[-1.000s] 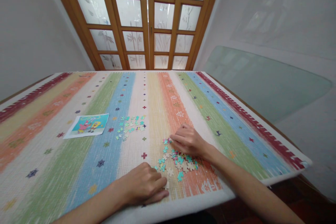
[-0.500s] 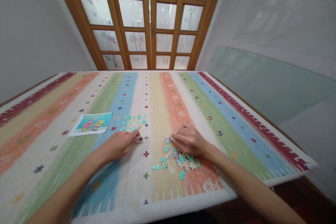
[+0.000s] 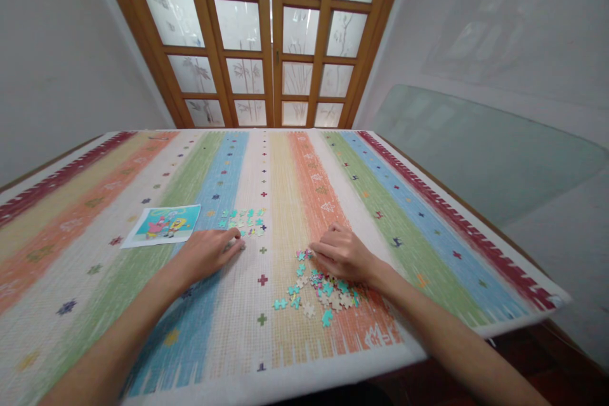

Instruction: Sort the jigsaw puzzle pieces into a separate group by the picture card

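My left hand point(image 3: 208, 254) lies on the striped cloth with its fingers curled together. Its fingertips pinch a small puzzle piece point(image 3: 236, 245) at the near edge of a small group of teal pieces point(image 3: 243, 221). My right hand point(image 3: 340, 254) rests at the far side of a loose pile of puzzle pieces point(image 3: 323, 295). Its fingers are bent and pressed together over pieces at the pile's far-left corner, and what they grip is hidden. A printed cartoon picture point(image 3: 163, 225) lies left of the small group.
A striped, many-coloured cloth point(image 3: 419, 216) covers the whole table. Its near edge point(image 3: 285, 384) runs just below my forearms. Wooden doors with frosted glass point(image 3: 266, 38) stand behind the far edge. A glass sheet point(image 3: 476, 146) leans on the wall at the right.
My left hand went from the near edge by the pile up and left to the small teal group, carrying a piece, then drew slightly left. My right hand has barely moved.
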